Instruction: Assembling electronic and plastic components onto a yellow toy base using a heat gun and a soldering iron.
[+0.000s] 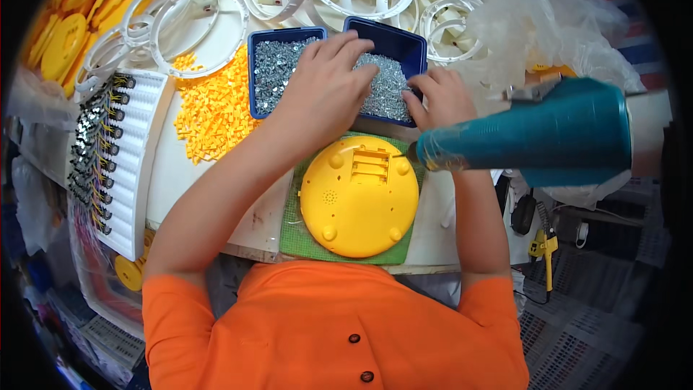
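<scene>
My left hand point(332, 83) reaches over the right-hand blue bin point(386, 35), which holds small silvery screws point(385, 85). Its fingers are apart, and the thumb points into the bin. At that bin's right edge is my right hand point(444, 100), bent thumb and forefinger apart by the rim. Whether those fingertips pinch a screw is too small to tell. Below both hands, a round yellow plastic housing point(361, 209) with a bare battery compartment point(370, 166) lies on a green mat point(292, 227). A teal power screwdriver point(534, 133) extends in from the right, its bit near the housing's upper right edge.
Left of the screws stands another blue bin point(251, 72) of metal parts. Small yellow pieces point(213, 112) are heaped beside it. White rings point(202, 29) crowd the back. A white foam tray point(137, 166) with wired parts stands left, a plastic bag point(541, 32) back right.
</scene>
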### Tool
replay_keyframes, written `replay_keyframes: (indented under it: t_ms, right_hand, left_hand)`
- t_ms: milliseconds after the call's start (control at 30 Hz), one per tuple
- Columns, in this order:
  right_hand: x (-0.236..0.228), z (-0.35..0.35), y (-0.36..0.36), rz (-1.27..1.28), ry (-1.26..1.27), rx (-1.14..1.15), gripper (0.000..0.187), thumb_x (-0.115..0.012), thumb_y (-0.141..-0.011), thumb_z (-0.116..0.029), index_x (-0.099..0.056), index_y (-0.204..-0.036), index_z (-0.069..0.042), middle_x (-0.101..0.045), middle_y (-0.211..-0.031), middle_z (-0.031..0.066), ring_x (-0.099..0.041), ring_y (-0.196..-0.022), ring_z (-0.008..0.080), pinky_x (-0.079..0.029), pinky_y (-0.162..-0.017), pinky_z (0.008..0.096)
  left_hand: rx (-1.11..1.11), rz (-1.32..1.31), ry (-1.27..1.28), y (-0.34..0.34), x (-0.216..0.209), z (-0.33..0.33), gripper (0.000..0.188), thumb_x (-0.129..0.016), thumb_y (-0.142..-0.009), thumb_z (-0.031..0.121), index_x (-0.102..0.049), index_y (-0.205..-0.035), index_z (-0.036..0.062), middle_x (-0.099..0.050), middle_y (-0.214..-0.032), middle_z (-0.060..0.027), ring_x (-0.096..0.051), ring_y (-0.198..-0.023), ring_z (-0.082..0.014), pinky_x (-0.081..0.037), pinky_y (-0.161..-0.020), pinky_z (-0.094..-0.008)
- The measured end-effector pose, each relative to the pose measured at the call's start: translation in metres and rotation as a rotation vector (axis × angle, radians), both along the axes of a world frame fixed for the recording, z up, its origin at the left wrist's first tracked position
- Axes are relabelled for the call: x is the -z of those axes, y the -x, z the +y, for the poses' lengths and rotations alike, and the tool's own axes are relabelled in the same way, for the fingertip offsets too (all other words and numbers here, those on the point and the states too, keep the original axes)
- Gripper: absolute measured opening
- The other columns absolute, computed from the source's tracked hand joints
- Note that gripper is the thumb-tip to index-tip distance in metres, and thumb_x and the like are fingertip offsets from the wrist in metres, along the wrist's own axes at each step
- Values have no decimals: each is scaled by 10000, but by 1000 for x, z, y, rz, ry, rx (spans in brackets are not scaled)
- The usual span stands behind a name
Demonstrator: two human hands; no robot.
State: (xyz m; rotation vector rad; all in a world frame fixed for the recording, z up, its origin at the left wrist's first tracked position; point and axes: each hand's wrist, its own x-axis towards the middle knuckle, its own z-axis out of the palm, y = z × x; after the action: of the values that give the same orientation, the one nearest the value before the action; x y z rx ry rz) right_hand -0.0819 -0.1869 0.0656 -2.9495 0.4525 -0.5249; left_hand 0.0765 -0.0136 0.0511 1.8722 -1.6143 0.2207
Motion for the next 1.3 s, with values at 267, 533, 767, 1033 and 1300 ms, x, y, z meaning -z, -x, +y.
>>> replay_keyframes:
  t_ms: [267,533,767,1033,1300]
  right_hand:
    - [15,1,0,-35,139,-46,94,-761,-827,-97,-713,-907,-86,-615,-899,96,-593,-910,325,-493,-796,438]
    - [12,7,-33,-165,34,-10,98,-742,-857,-134,-716,-924,-67,-650,-911,93,-599,-909,325,-493,-792,439]
    - [20,-13,-38,-11,-25,-161,106,-738,-863,-149,-720,-912,-57,-654,-920,102,-599,-913,331,-492,-800,434]
    - [5,-3,-7,-168,-157,-170,114,-766,-845,-123,-712,-907,-43,-666,-900,99,-611,-930,296,-478,-823,409]
    - [-4,61,87,-110,-325,-173,126,-789,-809,-48,-712,-910,-48,-636,-856,86,-615,-842,285,-485,-728,398]
  left_hand:
    - [-172,-95,-55,-13,31,-14,203,-723,-874,159,-724,-1058,75,-545,-1466,-149,-399,-1458,-375,-342,-1153,-514]
    - [-136,49,-11,-6,34,-5,204,-744,-873,190,-732,-1048,86,-557,-1451,-161,-387,-1467,-402,-334,-1150,-544]
    - [-128,113,-27,1,37,-19,186,-782,-854,240,-726,-967,104,-587,-1422,-135,-391,-1457,-400,-318,-1155,-550]
    - [-41,338,-35,-2,14,-15,120,-747,-818,114,-655,-887,80,-728,-1045,-86,-664,-1054,-311,-460,-967,-460]
    - [12,402,-7,5,8,2,113,-780,-836,81,-681,-870,38,-685,-846,-85,-644,-742,-260,-516,-685,-369]
